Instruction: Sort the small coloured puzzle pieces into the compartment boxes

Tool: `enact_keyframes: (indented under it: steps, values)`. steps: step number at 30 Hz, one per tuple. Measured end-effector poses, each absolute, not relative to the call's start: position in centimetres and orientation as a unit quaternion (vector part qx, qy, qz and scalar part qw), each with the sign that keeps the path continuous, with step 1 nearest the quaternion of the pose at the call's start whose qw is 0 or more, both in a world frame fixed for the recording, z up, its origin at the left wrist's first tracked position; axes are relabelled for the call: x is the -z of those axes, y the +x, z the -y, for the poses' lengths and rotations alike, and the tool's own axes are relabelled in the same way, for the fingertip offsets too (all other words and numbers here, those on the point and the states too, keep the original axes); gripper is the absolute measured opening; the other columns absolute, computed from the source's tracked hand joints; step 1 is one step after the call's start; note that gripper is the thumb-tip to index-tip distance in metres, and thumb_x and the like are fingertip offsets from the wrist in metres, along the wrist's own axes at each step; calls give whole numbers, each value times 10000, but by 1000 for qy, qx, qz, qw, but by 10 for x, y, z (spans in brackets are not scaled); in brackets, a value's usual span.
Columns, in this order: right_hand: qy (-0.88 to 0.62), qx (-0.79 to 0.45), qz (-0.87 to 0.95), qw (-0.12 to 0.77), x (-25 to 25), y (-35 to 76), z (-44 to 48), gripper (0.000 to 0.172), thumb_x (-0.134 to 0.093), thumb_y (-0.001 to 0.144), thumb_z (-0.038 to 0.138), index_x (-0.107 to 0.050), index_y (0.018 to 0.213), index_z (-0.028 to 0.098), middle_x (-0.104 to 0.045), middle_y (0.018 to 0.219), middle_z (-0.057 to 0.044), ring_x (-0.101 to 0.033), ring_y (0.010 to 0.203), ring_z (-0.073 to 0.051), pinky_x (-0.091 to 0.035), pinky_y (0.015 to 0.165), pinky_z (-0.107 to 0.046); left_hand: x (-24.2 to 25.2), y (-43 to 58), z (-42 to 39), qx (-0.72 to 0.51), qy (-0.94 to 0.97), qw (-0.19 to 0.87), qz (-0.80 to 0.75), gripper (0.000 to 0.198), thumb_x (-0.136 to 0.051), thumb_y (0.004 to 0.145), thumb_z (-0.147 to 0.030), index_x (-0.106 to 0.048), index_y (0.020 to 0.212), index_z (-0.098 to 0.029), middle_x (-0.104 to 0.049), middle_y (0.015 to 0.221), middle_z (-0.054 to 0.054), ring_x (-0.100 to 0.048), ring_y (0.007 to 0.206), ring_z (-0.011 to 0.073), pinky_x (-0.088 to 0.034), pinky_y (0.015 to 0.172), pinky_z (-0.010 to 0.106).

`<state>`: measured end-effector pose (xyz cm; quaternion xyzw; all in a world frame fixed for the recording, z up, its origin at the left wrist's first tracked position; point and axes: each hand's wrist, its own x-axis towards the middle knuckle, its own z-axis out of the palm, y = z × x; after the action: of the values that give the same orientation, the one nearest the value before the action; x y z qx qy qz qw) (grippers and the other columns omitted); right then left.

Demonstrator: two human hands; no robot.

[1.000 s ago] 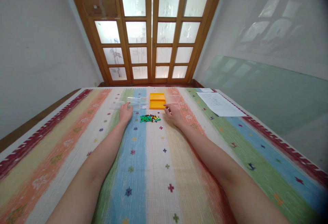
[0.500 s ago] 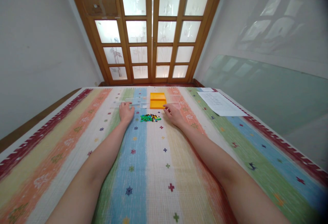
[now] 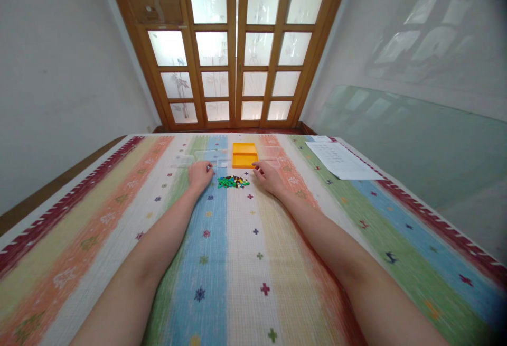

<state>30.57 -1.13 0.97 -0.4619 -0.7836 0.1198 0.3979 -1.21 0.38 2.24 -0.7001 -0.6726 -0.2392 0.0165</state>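
A small pile of green, yellow, dark and other coloured pieces [image 3: 233, 182] lies on the striped cloth between my hands. Just left of it is my left hand [image 3: 200, 176], its fingers curled in together; anything inside them is too small to make out. My right hand [image 3: 269, 177] rests to the right of the pile, fingers loosely bent and a little apart, with no object visible in them. Its fingertips are at the near right corner of an open orange-yellow box [image 3: 244, 162], though whether they touch it I cannot tell.
Clear, see-through trays or sheets [image 3: 182, 161] lie on the cloth left of the box, and another [image 3: 273, 151] is to its right. A printed paper sheet [image 3: 343, 161] lies farther right. The striped tablecloth [image 3: 237, 261] covers the table up to its far edge, before glazed wooden doors.
My left hand has shifted slightly right from the clear trays toward the pile, and its fingers have curled in. My right hand has stayed by the box.
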Motion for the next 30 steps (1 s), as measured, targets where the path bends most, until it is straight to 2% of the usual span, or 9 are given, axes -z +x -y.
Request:
enact_keyframes:
  steps: [12,19,23,30]
  values:
    - [-458,-118,791,388,-11,304,14,289,-509,1029,318,-636,1268,217,-695,1086,-73,-634,829,-179,-508,783,-321,-13,-16,-9,240,-698,14,675,355,-524,963,-320,-721,1238,-211,-735,1156,104,-647,1111,272,-460,937,385]
    - [-455,-111,796,383,-8,304,12,256,-523,1015,285,-669,1216,224,-695,1102,-71,-638,909,-188,-506,849,-328,-15,-19,-7,246,-678,55,690,247,-560,931,-308,-742,1082,-237,-713,1097,109,-632,1081,284,-471,926,399]
    - [-447,-109,806,373,-7,305,11,228,-529,1016,271,-688,1173,222,-690,1094,-67,-639,952,-191,-497,858,-319,-15,-24,-10,249,-673,39,695,237,-532,942,-300,-729,1056,-236,-706,1052,101,-633,1049,271,-475,916,384]
    - [-450,-108,808,365,-7,305,11,218,-533,1020,273,-698,1153,218,-689,1098,-65,-636,939,-188,-492,851,-318,-6,-26,-22,241,-707,3,664,382,-532,943,-308,-691,1275,-204,-714,1142,102,-622,1097,265,-465,989,386]
